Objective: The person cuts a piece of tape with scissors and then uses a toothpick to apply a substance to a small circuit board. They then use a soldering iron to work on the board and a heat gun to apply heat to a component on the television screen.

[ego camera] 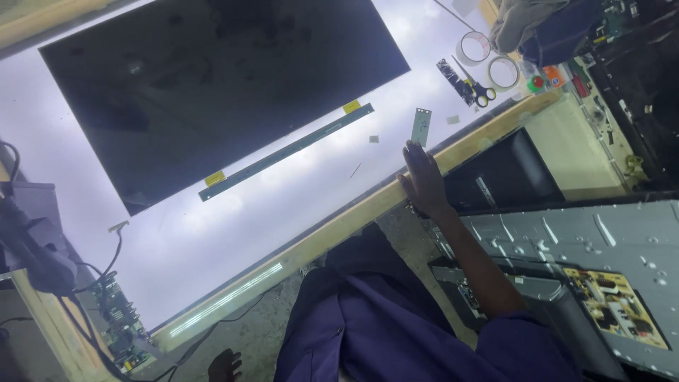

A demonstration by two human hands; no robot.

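Note:
My right hand [423,177] lies flat on the wooden front edge [339,225] of a bright backlit table [233,233] and holds nothing. Its fingertips reach onto the lit surface, just short of a small green circuit strip [421,127]. A large dark display panel [212,85] lies on the lit surface. Along the panel's near side runs a long thin green board [283,152] with two yellow tabs. My left hand is out of view. My purple-clad legs [353,318] and a bare foot [225,364] show below the table.
Black-handled scissors [477,88] and two tape rolls [488,60] lie near the table's far corner, beside bundled cloth [527,21]. A green circuit board with cables [120,325] hangs at the lower left. To the right rests a grey metal chassis [601,233] with a yellow board [615,308].

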